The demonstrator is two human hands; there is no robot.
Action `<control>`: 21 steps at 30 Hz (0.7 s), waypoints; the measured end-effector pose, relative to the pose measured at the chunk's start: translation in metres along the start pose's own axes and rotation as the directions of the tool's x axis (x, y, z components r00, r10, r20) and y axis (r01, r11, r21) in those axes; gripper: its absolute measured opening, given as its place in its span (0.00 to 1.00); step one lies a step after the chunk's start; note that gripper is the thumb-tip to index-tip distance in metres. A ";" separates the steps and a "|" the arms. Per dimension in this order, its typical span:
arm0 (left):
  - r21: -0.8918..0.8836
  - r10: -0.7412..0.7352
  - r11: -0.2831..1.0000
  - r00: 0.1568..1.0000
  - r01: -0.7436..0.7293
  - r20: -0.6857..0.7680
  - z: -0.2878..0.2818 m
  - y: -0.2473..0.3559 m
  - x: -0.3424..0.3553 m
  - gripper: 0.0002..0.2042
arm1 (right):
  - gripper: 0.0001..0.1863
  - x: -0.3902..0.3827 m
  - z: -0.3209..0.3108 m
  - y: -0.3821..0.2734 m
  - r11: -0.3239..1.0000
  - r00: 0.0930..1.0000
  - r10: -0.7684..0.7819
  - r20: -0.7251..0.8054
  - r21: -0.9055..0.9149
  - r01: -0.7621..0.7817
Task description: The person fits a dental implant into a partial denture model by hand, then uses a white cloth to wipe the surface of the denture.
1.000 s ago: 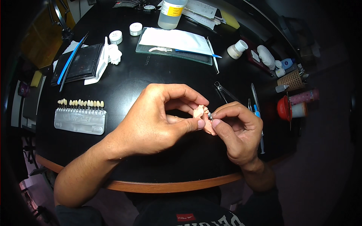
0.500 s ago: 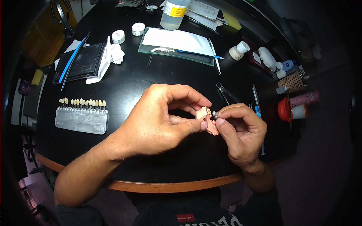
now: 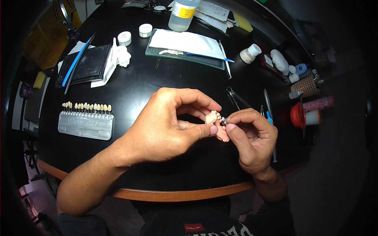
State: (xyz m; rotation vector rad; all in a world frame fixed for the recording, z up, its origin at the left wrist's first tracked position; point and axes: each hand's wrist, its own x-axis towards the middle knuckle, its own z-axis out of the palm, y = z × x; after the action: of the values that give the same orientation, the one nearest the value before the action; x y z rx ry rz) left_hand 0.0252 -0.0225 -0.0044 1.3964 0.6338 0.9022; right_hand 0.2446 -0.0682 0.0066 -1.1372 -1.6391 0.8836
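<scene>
A pink dental cast [image 3: 222, 134] with several teeth is pinched between the thumb and fingers of my left hand [image 3: 161, 129], above the near part of the table. My right hand [image 3: 254, 139] comes from the right and holds a small grey metal dental crown piece [image 3: 224, 121] between thumb and forefinger. The metal piece is right at the row of teeth on the cast; whether it is fully seated I cannot tell. My left fingers hide the cast's far left side. Just beyond my right hand lies a metal caliper [image 3: 235, 96].
A tooth shade guide [image 3: 84, 125] lies at left on the black table [image 3: 181, 173]. Behind it is a dark box [image 3: 86, 66] with blue-handled brushes. A glass slab [image 3: 153, 50] with white tissue, small jars [image 3: 145, 30] and a clear bottle [image 3: 182, 19] stand farther back. Tools lie at right.
The metal piece sits slightly closer against the cast's teeth, with my right fingers. The whole view has shifted a little; my left hand keeps its grip.
</scene>
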 end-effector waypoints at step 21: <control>-0.068 -0.040 0.997 0.999 0.040 0.001 0.002 0.003 -0.001 0.15 | 0.04 0.003 0.004 -0.002 0.975 0.994 -0.107 0.037 -0.193 0.112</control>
State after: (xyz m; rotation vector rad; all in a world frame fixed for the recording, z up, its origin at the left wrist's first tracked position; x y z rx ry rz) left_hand 0.0258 -0.0248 -0.0013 1.3191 0.6236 0.8841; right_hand 0.2397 -0.0665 0.0082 -1.1579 -1.8226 0.6813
